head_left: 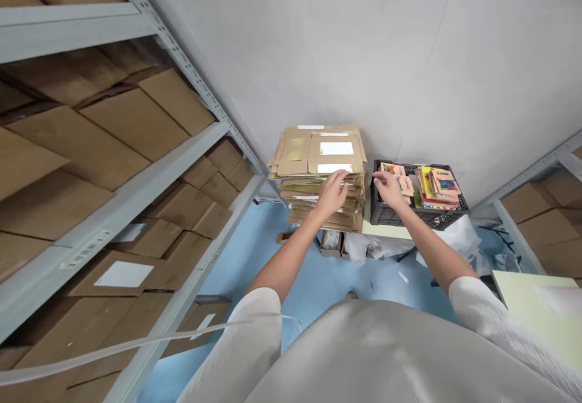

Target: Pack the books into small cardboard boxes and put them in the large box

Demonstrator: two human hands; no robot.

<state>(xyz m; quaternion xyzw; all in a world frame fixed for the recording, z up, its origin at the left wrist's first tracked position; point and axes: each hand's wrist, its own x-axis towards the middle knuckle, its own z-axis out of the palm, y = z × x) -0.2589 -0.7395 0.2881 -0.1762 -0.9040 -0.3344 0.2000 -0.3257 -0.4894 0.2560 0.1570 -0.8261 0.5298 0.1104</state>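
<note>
We had our left hand (334, 192) at the front edge of the flattened cardboard stack (297, 148), near its R corner, fingers bent & fairly close together. Couldn't tell if they'd pinched a sheet or just rested there. Our right hand (388, 188) was over the L side of the black crate (386, 214), thumb & index narrow, tips pointing twd the stack; nothing visible btwn them, but we couldn't rule out sth thin.

The stack stood against the wall (364, 57), crate just beside it on the R, w/ a bit of pale tabletop (386, 229) showing in front. White labels (336, 148) faced up on the top sheets; pinkish cards (402, 183) & bright booklets (441, 188) sat in the crate.

To work that edge well, we judged, the L fingertips needed to get under one layer only, since the sheets were ragged & uneven & could've dragged nbrs along. A light, level pull, w/ the other hand steadying the pile, seemed best; a hard tug might've skewed the whole lot. Our R forearm passed close over the crate's front, so keeping it high made sense, esp. to avoid knocking cards.
</note>
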